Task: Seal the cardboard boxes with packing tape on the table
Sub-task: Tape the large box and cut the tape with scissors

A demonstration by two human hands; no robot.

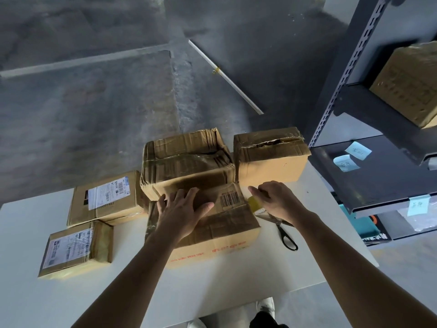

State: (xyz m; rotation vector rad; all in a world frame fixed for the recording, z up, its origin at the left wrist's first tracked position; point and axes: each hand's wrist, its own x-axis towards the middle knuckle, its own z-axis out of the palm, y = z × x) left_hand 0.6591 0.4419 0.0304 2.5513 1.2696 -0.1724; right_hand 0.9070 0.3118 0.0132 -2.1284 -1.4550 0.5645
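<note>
Floor point(94, 119): grey mottled concrete, crossed from left to right by a pale painted line point(85, 60). A thin white rod point(227, 78) lies diagonally on it.

Table point(212, 287): flat white top, standing just beside the shelving.

Shelving unit point(340, 74): dark grey metal, at the right, with a perforated upright and dark shelves. The upper shelf carries 1 wrapped carton point(409, 84). 3 pale blue notes point(358, 150) are stuck to the lower shelves. A teal object point(364, 223) sits low beneath them.

Lighting: dim; the table top is the brightest surface.
</note>
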